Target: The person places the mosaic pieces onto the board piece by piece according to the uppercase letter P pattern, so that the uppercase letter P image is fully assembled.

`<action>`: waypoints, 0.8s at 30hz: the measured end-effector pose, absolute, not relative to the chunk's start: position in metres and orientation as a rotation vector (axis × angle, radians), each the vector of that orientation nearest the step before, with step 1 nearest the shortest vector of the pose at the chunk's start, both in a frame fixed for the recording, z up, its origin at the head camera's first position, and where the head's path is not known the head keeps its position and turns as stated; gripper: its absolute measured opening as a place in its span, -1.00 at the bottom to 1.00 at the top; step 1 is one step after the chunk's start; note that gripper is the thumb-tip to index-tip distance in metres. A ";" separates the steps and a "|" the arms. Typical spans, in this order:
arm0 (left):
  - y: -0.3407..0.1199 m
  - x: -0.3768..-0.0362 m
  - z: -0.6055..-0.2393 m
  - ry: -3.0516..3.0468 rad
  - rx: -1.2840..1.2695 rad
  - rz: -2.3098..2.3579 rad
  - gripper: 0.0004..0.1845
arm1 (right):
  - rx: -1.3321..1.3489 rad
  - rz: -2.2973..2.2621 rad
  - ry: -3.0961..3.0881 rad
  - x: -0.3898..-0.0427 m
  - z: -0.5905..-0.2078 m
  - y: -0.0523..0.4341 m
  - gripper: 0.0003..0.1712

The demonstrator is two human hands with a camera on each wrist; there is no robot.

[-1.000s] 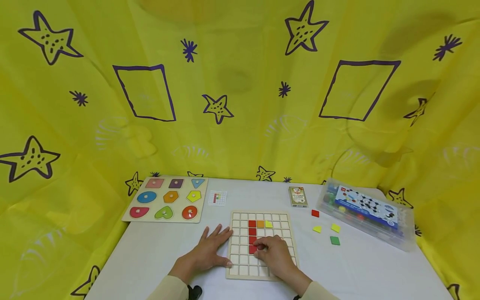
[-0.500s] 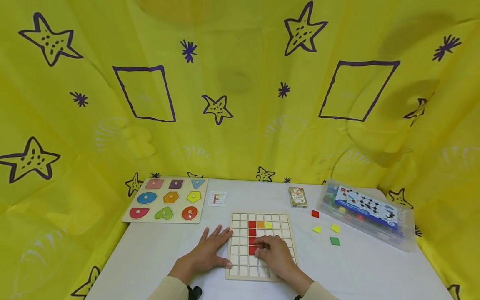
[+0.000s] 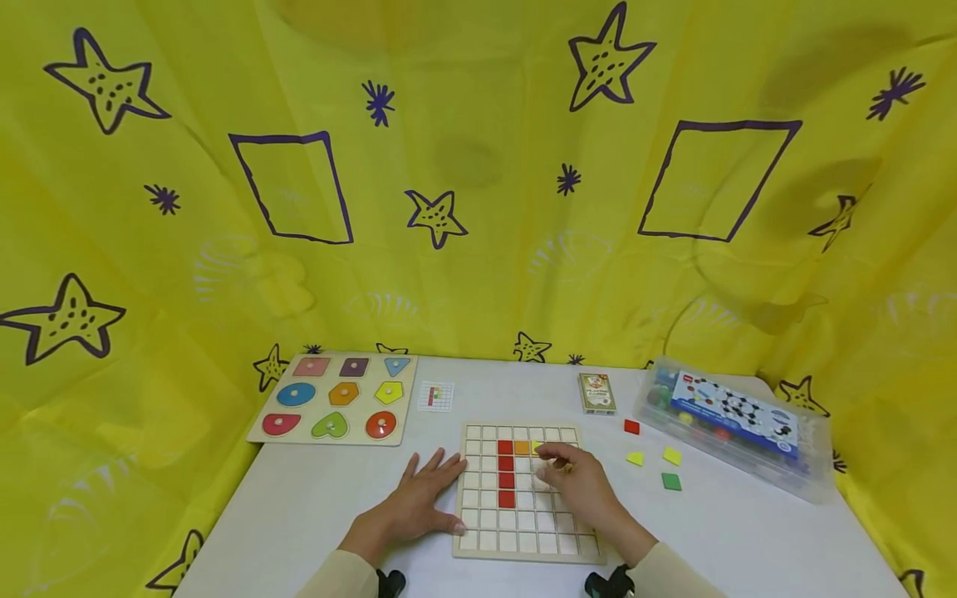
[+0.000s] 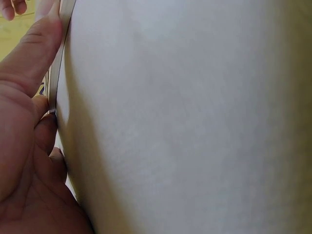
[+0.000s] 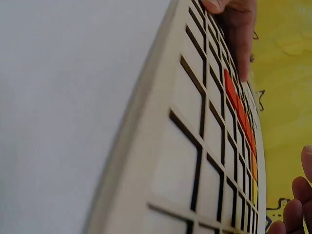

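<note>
A wooden grid board [image 3: 553,531] lies on the white table in front of me. It carries a column of red tiles [image 3: 506,480], with an orange tile [image 3: 521,448] and a partly hidden yellow tile [image 3: 535,446] beside the column's top. My left hand [image 3: 419,498] lies flat on the table, its thumb against the board's left edge [image 4: 59,53]. My right hand [image 3: 571,486] hovers over the board's upper right, fingers loosely bent by the yellow tile, holding nothing I can see. The right wrist view shows the board [image 5: 185,161] edge-on with the red tiles [image 5: 234,97].
Loose tiles lie right of the board: red [image 3: 631,427], two yellow [image 3: 635,458], green [image 3: 671,481]. A card box [image 3: 596,392] and a clear plastic box [image 3: 736,423] sit at the back right. A shape puzzle [image 3: 334,399] and a pattern card [image 3: 436,396] sit at the back left. Yellow cloth surrounds the table.
My right hand has left the lowest red tile and moved up and right to the yellow tile. All four red tiles now show. The left hand has not moved.
</note>
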State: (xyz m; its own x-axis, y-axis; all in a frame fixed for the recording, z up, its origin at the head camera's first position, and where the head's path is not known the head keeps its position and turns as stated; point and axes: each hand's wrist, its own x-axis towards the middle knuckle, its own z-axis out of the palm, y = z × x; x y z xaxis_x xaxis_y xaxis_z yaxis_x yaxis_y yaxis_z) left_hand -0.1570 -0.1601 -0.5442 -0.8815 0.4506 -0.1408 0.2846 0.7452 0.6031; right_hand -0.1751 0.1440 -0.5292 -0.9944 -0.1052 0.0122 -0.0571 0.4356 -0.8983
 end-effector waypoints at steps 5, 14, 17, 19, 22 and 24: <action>-0.160 -0.157 -0.545 2.671 0.570 0.854 0.09 | -0.088 -1.583 2.694 -0.193 -0.518 0.174 -0.64; -0.158 -0.156 -0.541 2.673 0.563 0.832 0.09 | 0.003 -1.459 2.830 -0.219 -0.517 0.241 -0.53; -0.158 -0.156 -0.541 2.672 0.557 0.833 0.10 | 0.038 -1.384 2.855 -0.225 -0.517 0.257 -0.50; -0.158 -0.157 -0.542 2.670 0.553 0.834 0.10 | 0.060 -1.335 2.859 -0.228 -0.518 0.264 -0.50; -0.158 -0.157 -0.543 2.667 0.548 0.842 0.10 | 0.079 -1.280 2.853 -0.231 -0.520 0.269 -0.49; -0.159 -0.157 -0.543 2.664 0.549 0.848 0.10 | 0.084 -1.245 2.849 -0.233 -0.523 0.272 -0.48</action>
State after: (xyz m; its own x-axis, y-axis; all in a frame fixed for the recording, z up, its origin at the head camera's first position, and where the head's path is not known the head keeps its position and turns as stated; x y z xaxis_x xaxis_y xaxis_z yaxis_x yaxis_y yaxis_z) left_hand -0.1569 -0.1587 -0.5435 -0.8849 0.4386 -0.1569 0.2673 0.7539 0.6001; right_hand -0.2331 0.2719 -0.5227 -0.9980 0.0372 -0.0503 0.0622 0.6781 -0.7323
